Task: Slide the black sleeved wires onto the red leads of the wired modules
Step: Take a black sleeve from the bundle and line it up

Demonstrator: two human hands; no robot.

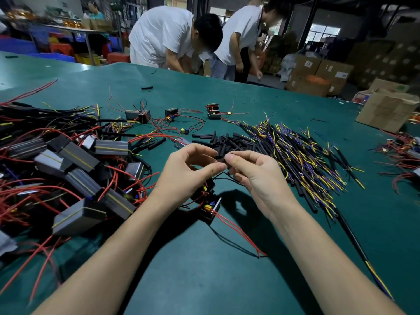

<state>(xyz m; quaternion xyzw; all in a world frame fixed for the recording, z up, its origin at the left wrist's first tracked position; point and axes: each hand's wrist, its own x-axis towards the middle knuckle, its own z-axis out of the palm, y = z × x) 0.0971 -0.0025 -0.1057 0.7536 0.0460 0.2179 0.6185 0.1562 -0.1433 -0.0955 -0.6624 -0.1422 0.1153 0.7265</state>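
Head view puts the work at the centre of the frame, where the left hand [193, 164] and right hand [252, 167] meet fingertip to fingertip: the left pinches the tip of a thin red lead [217, 163] between thumb and forefinger, and the right pinches a short black sleeve [223, 160] against it, though how far the sleeve is on cannot be told. The lead looks light and limp, likely to buckle if held far back, so a grip close to its end seems best; the sleeve appears soft and small, easily dropped, and wants a light pinch at mid-length. Below the hands, the wired module [210, 208] lies on the green table [204, 280], two red leads [238, 233] trailing toward the lower centre. Just above the hands sits a heap of loose black sleeves [229, 142]; to the right spreads a pile of black sleeved wires [302, 155] with yellow and purple ends. At left lies a heap of grey banded modules [75, 169]. Two people in white shirts [163, 32] bend over at upper centre.
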